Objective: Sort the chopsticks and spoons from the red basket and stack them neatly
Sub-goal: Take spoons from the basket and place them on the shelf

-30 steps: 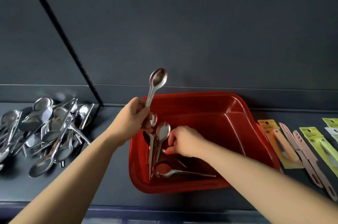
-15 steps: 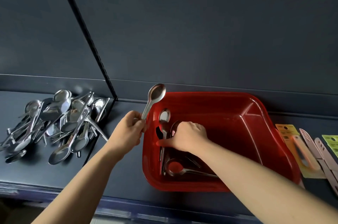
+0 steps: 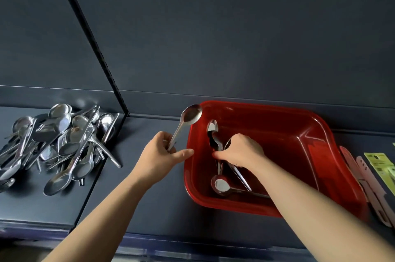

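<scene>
A red basket (image 3: 316, 133) sits on the dark shelf at centre right. My left hand (image 3: 162, 154) is just left of the basket's rim and grips a steel spoon (image 3: 188, 118) by its handle, bowl up and tilted right. My right hand (image 3: 239, 150) reaches into the basket's left side and pinches the handles of spoons (image 3: 213, 133) lying there. Another spoon (image 3: 222, 184) lies flat on the basket floor near the front. A loose pile of steel spoons (image 3: 59, 144) lies on the shelf at left. No chopsticks are visible.
A black slotted upright (image 3: 94, 45) runs diagonally down the back wall to the shelf between pile and basket. Packaged pink and green utensils (image 3: 372, 178) lie right of the basket. The shelf's front edge (image 3: 192, 242) runs along the bottom.
The view has swung right and down, so basket and pile sit farther right. My left hand lowered the held spoon beside the basket's rim. My right hand shifted onto the spoon handles in the basket.
</scene>
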Motion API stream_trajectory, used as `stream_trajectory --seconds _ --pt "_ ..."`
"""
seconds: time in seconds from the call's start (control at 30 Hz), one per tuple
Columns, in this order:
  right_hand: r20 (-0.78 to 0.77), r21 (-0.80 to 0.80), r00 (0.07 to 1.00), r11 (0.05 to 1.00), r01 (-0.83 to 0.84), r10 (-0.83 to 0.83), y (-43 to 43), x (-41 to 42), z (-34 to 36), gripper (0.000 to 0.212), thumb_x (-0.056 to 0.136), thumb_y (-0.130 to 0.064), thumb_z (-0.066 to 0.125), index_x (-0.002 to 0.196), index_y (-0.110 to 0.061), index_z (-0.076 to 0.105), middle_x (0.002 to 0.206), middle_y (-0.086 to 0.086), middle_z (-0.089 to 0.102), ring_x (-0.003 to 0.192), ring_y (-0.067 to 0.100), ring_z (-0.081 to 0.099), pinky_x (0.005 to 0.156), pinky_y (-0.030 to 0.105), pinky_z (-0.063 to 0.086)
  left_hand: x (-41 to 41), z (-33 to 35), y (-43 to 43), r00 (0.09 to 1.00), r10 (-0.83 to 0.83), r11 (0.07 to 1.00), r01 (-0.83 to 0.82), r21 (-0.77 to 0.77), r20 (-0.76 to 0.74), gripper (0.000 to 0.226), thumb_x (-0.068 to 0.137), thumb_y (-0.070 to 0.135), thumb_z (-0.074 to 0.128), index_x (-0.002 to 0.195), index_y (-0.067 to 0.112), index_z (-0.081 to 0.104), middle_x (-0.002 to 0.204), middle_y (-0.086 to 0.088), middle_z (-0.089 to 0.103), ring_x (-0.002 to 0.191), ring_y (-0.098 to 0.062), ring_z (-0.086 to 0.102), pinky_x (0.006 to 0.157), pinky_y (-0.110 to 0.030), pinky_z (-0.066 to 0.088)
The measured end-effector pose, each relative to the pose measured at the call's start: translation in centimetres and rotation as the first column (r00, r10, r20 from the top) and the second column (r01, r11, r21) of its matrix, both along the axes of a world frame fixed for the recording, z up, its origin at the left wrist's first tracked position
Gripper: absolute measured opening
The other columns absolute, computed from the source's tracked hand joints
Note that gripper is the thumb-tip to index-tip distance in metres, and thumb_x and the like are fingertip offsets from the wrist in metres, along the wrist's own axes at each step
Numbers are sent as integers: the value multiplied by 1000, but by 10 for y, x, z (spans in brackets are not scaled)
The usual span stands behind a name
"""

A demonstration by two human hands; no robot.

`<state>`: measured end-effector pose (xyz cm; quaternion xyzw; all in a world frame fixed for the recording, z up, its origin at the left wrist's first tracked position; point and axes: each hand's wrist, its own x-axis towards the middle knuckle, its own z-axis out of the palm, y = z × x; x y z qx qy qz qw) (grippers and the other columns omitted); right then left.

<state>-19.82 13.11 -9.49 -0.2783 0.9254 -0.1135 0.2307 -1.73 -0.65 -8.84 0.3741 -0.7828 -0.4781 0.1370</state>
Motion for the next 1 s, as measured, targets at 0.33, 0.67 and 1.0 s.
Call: stream_trajectory --seconds 0.33,0.67,1.0 --pt "-91 102 995 994 -26 36 27 -26 13 32 64 -49 71 64 -19 58 55 -8 59 50 13 57 47 24 35 -10 0 2 998 -67 991 65 114 15 28 74 29 80 87 19 58 63 6 53 39 0 48 45 -20 38" --pt "90 -141 985 981 -136 150 67 -37 22 37 63 -48 84 87 -27 64 81 -9 68 57 7 64 51 26 54 22 11 -18 999 45 999 -45 -6 1 33 70 22 84 90 21 58 51 10 45 38 -3 39 41 -19 35" --pt "260 155 870 872 -465 418 91 -8 15 15 70 -42 82 73 -33 70 75 -18 65 70 -2 60 57 16 43 -26 34 11 994 -107 992 105 -64 -37 28 78 34 77 72 24 52 52 11 44 36 -1 36 40 -17 30"
